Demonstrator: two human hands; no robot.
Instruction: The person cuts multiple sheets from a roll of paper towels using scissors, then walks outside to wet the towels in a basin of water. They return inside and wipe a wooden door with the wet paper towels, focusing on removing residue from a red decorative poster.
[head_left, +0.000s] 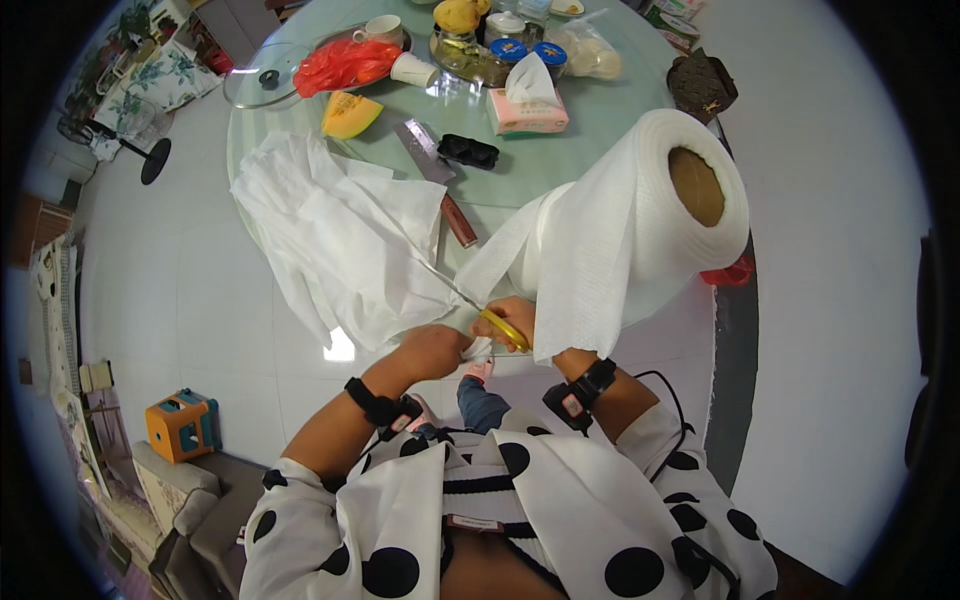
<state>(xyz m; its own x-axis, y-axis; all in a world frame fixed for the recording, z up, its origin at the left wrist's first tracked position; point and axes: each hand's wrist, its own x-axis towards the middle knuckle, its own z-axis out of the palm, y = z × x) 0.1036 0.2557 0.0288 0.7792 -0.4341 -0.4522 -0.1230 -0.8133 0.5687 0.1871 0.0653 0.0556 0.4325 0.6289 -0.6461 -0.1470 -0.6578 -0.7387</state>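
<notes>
My right hand (510,316) is closed on the yellow handles of a pair of scissors (505,330), whose blades point up and left at the white sheet. My left hand (434,350) pinches a bunched edge of white towel sheet (478,350) close to the right hand. A big roll of white towel (652,205) with a cardboard core lies at the right of the round glass table (470,215). Its loose end drapes down over my right wrist. Several cut-looking white sheets (345,235) spread in a loose heap to the left of the scissors.
Beyond the sheets lie a cleaver (440,180), a black plastic piece (468,151), a melon wedge (350,115) and a tissue box (528,110). Farther back are a red plastic bag (345,68), a paper cup (414,70) and lidded jars (548,58). A glass lid (265,80) sits at the left rim.
</notes>
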